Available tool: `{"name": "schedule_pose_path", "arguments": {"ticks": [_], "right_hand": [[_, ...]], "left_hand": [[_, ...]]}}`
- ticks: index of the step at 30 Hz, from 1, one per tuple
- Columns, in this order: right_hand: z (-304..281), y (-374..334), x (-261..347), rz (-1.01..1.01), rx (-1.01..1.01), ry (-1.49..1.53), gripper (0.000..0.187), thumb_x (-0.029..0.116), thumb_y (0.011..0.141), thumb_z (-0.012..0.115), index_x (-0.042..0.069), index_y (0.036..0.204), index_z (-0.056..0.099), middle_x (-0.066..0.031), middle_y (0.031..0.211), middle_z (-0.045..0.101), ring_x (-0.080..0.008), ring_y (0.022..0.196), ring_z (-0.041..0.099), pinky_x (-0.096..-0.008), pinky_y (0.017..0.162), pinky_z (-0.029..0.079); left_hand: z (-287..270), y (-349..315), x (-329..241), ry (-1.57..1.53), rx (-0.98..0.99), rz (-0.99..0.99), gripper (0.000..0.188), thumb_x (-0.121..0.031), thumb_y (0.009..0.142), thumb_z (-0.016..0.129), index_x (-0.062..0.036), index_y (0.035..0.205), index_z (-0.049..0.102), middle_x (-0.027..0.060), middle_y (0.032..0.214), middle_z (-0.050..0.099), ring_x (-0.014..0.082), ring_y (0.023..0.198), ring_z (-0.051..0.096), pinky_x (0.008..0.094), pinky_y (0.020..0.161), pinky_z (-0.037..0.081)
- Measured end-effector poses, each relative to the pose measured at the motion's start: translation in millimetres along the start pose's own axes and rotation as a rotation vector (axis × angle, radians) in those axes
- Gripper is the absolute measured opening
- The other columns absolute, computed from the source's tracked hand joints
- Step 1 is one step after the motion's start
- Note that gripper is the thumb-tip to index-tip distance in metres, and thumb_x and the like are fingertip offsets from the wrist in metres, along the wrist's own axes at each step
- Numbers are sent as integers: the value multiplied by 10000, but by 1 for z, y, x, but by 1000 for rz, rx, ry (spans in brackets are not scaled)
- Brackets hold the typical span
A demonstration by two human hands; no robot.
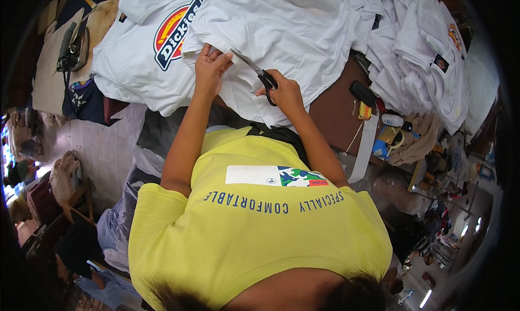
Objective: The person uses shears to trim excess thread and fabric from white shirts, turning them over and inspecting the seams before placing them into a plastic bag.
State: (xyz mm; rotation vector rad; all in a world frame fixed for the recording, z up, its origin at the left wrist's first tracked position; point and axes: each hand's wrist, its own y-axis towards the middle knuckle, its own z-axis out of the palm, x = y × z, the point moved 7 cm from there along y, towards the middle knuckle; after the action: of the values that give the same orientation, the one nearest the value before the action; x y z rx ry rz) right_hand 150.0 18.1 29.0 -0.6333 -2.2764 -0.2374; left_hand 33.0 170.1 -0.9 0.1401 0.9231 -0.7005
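A white T-shirt (281, 29) lies spread on the brown table (333, 113). My left hand (210, 66) pinches its lower edge and holds the cloth flat. My right hand (287, 94) grips black-handled scissors (252, 66). Their blades are open and point up-left toward the left hand's fingertips, right at the shirt's hem. To the left lies another white T-shirt (135, 67) with a round red, yellow and blue logo, partly under the first one.
A heap of white shirts (417, 51) fills the table's right side. A black object (362, 92), tape rolls (392, 137) and a white strip (365, 148) sit at the right edge. An iron (73, 45) rests far left. Plastic bags (116, 224) lie below.
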Motion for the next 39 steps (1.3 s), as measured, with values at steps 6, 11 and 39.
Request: {"name": "schedule_pose_path", "arguments": {"ticks": [6,11,39], "right_hand": [[-4,8,20,-51,-40,-52,595,376,563,795,102,1030,547,-76,599,530,-255,555,561,-347,522,431],[1,12,15,-14,14,-48,598,374,564,795,103,1037,549,-81,605,539,-247,559,567,-345,531,437],[0,15,18,-97,-86,7,607,362,547,807,102,1037,562,-50,607,513,-216,548,543,-323,531,437]], "left_hand": [[-1,-1,1,71,56,24,628,85,763,592,-77,1306,321,91,1050,592,141,857,606,265,713,518],[5,-5,-5,94,59,27,654,81,762,599,-81,1319,300,95,1054,590,143,867,605,267,714,520],[11,-2,-29,72,23,197,866,81,705,642,-12,1400,135,161,1066,561,177,886,607,273,733,525]]}}
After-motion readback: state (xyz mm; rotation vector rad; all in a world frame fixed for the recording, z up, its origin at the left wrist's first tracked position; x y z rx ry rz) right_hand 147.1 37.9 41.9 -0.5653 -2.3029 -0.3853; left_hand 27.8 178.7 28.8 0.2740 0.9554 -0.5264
